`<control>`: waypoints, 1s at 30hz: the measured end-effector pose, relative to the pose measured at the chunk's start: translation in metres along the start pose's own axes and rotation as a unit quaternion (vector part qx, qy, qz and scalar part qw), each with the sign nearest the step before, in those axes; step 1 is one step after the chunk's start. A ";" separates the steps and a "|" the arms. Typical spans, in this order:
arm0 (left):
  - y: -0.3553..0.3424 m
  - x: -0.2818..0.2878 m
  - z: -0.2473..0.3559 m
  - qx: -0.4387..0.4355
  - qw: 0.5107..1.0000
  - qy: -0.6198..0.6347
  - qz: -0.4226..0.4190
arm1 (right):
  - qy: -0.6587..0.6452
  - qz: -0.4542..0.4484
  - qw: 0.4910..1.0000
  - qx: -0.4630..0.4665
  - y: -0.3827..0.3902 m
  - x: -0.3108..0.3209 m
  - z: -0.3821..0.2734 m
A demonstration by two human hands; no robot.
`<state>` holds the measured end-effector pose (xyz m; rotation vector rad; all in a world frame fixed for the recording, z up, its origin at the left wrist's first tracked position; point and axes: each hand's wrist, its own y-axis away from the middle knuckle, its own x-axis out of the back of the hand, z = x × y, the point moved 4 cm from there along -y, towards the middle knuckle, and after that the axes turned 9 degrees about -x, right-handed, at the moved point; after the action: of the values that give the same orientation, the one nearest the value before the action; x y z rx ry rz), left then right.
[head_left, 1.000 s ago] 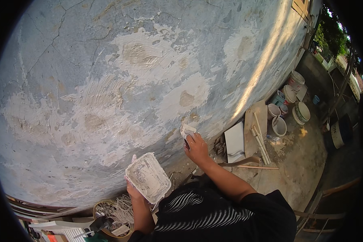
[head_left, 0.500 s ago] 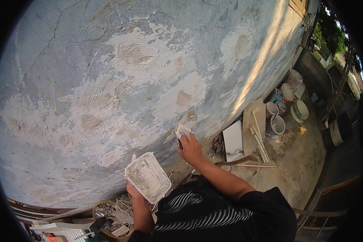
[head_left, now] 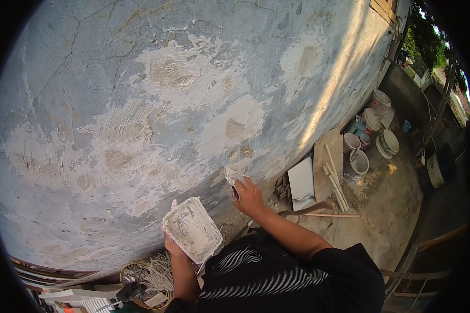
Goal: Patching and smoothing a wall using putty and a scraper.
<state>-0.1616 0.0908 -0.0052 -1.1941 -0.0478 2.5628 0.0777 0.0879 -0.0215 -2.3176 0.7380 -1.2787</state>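
Observation:
My left hand [head_left: 174,247] grips a shallow rectangular tub [head_left: 219,241] by its left side, its fingers partly hidden beneath. Pale putty coats the inside of the tub. In my right hand [head_left: 249,198] is a putty knife [head_left: 232,175], its blade smeared with white putty. The blade is at the lower part of a blue-grey wall [head_left: 277,62], just below a patch of filler [head_left: 209,130]; whether it touches the surface I cannot tell. Rough whitish patches and cracks mark the wall.
Right of my arm, a white panel [head_left: 301,182], a wooden board [head_left: 329,143] and pale sticks [head_left: 337,185] lean by the wall. Several buckets [head_left: 359,161] stand beyond them on the concrete floor. At lower left is a round basket [head_left: 124,279] with cord.
The putty knife has shifted slightly left and down and turned, so more of its blade shows. My left hand and the tub stay nearly in place.

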 end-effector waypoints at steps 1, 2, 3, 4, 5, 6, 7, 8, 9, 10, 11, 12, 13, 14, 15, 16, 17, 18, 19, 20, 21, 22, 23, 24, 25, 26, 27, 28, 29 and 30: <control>0.000 0.001 0.001 -0.003 1.000 0.001 0.005 | -0.011 0.002 1.000 -0.003 0.002 0.009 0.002; 0.000 0.001 0.002 -0.007 1.000 0.001 0.010 | -0.021 0.003 1.000 -0.007 0.003 0.016 0.004; 0.001 -0.002 0.004 -0.009 1.000 0.001 0.013 | -0.023 0.001 1.000 -0.005 0.000 0.021 0.006; 0.002 -0.006 0.007 -0.011 1.000 0.004 0.014 | -0.017 0.048 0.998 -0.022 -0.008 0.030 0.010; 0.003 -0.009 0.008 -0.010 1.000 0.006 0.013 | -0.011 0.096 0.994 -0.042 -0.014 0.037 0.014; 0.005 -0.010 0.007 -0.010 1.000 0.006 0.014 | -0.011 0.095 0.995 -0.042 -0.020 0.037 0.014; 0.006 -0.010 0.007 -0.009 1.000 0.003 0.012 | 0.003 0.089 0.995 -0.049 -0.026 0.034 0.012; 0.005 -0.010 0.007 -0.007 1.000 -0.001 0.007 | 0.018 0.086 0.994 -0.057 -0.031 0.029 0.009; 0.004 -0.010 0.006 -0.006 1.000 -0.001 0.004 | 0.010 0.085 0.996 -0.033 -0.031 0.023 -0.002; 0.005 -0.009 0.004 -0.004 1.000 -0.008 0.006 | 0.011 0.088 0.996 -0.034 -0.024 0.019 -0.002; 0.005 -0.007 0.004 -0.006 1.000 -0.015 0.010 | -0.004 0.051 0.998 -0.019 -0.014 0.007 -0.003; 0.005 -0.009 0.004 -0.008 1.000 -0.016 0.009 | -0.019 0.014 1.000 -0.003 -0.009 0.002 -0.007; 0.004 -0.012 0.005 -0.011 1.000 -0.012 0.012 | -0.040 0.021 0.999 0.006 -0.004 0.004 -0.007; 0.005 -0.012 0.006 -0.016 1.000 -0.008 0.018 | -0.041 0.019 0.999 0.009 -0.005 0.011 -0.006; 0.007 -0.011 0.007 -0.019 1.000 -0.008 0.021 | -0.046 0.033 0.998 0.007 -0.005 0.019 -0.004; 0.008 -0.010 0.008 -0.023 1.000 -0.001 0.017 | -0.050 0.048 0.998 0.005 -0.007 0.026 -0.001; 0.010 -0.010 0.009 -0.025 1.000 0.006 0.012 | -0.052 0.045 0.998 0.007 -0.013 0.032 0.001; 0.012 -0.009 0.009 -0.028 0.999 0.005 0.015 | -0.044 0.077 0.996 -0.030 -0.022 0.039 0.008; 0.012 -0.008 0.008 -0.025 1.000 0.008 0.015 | -0.032 0.112 0.991 -0.069 -0.027 0.046 0.013; 0.011 -0.008 0.007 -0.021 1.000 0.011 0.014 | -0.031 0.113 0.991 -0.070 -0.028 0.044 0.013; 0.011 -0.009 0.005 -0.020 1.000 0.011 0.013 | -0.012 0.089 0.995 -0.051 -0.030 0.037 0.011; 0.010 -0.011 0.004 -0.020 0.999 0.026 -0.005 | 0.007 0.066 0.997 -0.032 -0.032 0.028 0.007; 0.009 -0.013 0.003 -0.022 0.999 0.040 -0.022 | -0.029 0.063 0.998 0.001 -0.027 0.021 -0.002; 0.008 -0.014 0.003 -0.024 0.999 0.040 -0.023 | -0.030 0.064 0.998 0.003 -0.020 0.021 -0.004; 0.008 -0.015 0.003 -0.029 0.999 0.034 -0.019 | -0.061 0.025 0.998 0.000 -0.014 0.019 -0.007; 0.007 -0.016 0.003 -0.033 0.999 0.028 -0.015 | -0.091 -0.014 0.996 -0.002 -0.010 0.018 -0.009; 0.008 -0.017 0.003 -0.038 0.999 0.027 -0.011 | -0.104 -0.002 0.994 -0.016 -0.008 0.022 -0.009; 0.008 -0.016 0.003 -0.043 0.998 0.036 0.001 | -0.106 -0.005 0.994 -0.012 -0.009 0.027 -0.008; 0.008 -0.016 0.003 -0.048 0.998 0.045 0.014 | -0.175 -0.035 0.982 -0.062 -0.013 0.035 -0.007; 0.009 -0.016 0.004 -0.052 0.998 0.044 0.019 | -0.242 -0.063 0.962 -0.112 -0.017 0.040 -0.005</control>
<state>-0.1576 0.0781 0.0080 -1.3561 -0.1432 2.5649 0.0956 0.0763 0.0165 -2.7444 0.5950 -0.6440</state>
